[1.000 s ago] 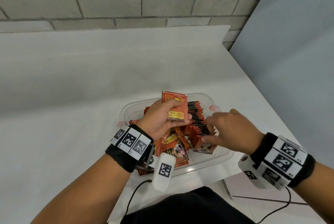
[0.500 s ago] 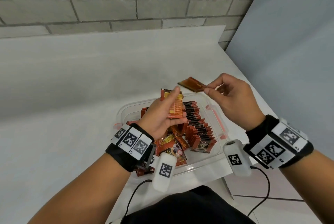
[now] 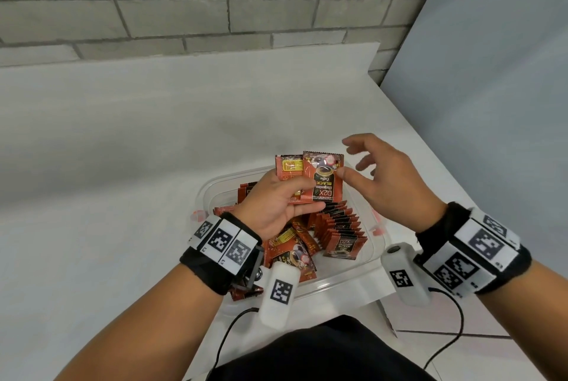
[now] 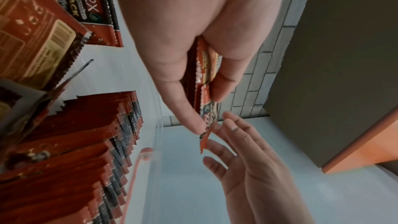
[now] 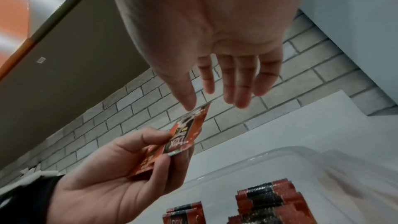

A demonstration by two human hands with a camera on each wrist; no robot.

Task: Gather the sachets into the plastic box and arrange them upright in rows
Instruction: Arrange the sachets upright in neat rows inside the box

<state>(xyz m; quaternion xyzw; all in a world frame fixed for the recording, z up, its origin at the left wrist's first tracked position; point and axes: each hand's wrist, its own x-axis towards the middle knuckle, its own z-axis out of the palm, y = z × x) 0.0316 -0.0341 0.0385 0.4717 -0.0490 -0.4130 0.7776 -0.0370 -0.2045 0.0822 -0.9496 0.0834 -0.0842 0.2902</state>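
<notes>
Red sachets [image 3: 310,177] pinched in left hand [image 3: 276,205], right hand [image 3: 390,181] alongside.

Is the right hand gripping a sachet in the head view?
No: the right hand is spread open, only its thumb tip near the front sachet, which the left hand grips above the plastic box.

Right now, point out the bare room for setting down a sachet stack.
Free: inside the plastic box, the strip between the upright row and its right wall; also the white table left of the box. Crowded: the box's near-left, heaped with loose sachets, under the left hand gripping a stack.
</notes>
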